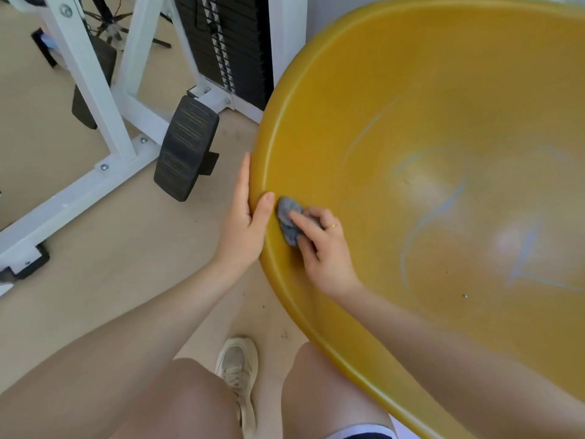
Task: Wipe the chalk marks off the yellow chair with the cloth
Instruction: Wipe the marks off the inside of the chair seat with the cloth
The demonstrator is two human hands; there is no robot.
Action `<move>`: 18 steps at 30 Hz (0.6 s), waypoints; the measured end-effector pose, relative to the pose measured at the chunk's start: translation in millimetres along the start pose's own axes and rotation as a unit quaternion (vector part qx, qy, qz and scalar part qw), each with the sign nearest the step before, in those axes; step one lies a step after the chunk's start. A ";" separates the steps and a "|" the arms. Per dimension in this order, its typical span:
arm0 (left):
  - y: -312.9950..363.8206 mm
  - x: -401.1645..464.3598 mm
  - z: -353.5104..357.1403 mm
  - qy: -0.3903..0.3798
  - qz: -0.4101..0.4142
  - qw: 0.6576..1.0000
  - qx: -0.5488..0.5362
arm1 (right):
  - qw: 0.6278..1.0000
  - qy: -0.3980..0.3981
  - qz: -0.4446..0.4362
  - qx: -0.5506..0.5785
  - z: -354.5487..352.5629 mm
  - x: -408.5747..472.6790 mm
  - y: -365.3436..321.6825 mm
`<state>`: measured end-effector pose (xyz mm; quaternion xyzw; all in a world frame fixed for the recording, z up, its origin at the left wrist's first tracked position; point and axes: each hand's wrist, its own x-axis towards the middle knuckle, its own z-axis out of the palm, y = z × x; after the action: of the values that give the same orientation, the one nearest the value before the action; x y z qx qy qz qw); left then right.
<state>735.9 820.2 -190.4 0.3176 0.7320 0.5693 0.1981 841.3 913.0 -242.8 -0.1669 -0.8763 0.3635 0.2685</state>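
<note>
Head view: right hand (323,248) fingers pinch the cloth (288,224) against the chair (395,90) rim. Left hand (245,223) clamps that rim just beside it, chalk marks (443,204) well right.

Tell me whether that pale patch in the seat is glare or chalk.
Head view: the soft pinkish-white patch on the yellow chair looks like glare; the thin bluish lines are chalk marks. Wide-angle distortion bows the rim, and the right hand with the cloth is sharp.

**Colours I see**

The chair (411,74) is yellow with pale blue chalk marks (443,207). My cloth (286,223) is grey-blue. My ring (331,226) is gold. The frame (104,99) is white, its pad (186,147) black with lines. My shoe (237,369) is cream.
</note>
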 end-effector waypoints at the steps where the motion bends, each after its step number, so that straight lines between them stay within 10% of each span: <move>1: 0.2 -0.1 1.0 0.003 -0.005 1.000 0.001 | 1.000 0.025 0.009 -0.016 1.1 13.6 6.7; 10: 5.4 -3.4 5.6 0.032 -0.016 0.998 0.056 | 0.979 0.106 0.170 -0.044 -23.5 93.7 50.2; 18: 12.8 -6.3 2.4 0.026 0.002 0.987 0.157 | 0.999 -0.025 0.039 0.017 3.9 -27.3 -22.1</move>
<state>745.0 819.5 -179.1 0.3312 0.8164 0.4562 0.1253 858.7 882.5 -238.6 -0.1873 -0.8694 0.3923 0.2347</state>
